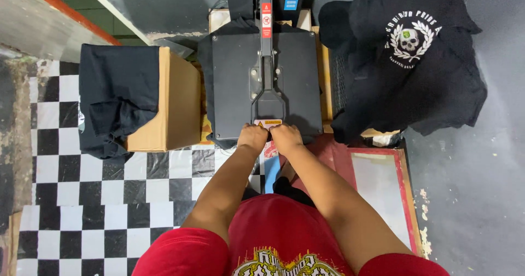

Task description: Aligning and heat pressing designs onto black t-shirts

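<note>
A black heat press (pixel 235 84) stands in front of me with its flat upper plate down over a dark garment whose edges show around the plate. Its handle (pixel 267 98) runs down the middle toward me. My left hand (pixel 252 136) and my right hand (pixel 285 137) sit side by side, both closed around the near end of that handle at the plate's front edge.
A cardboard box (pixel 178 103) draped with black cloth (pixel 117 98) stands to the left. A pile of black shirts with a white skull print (pixel 407 41) lies to the right. A red-framed panel (pixel 402 186) is on the floor at right; checkered floor at left.
</note>
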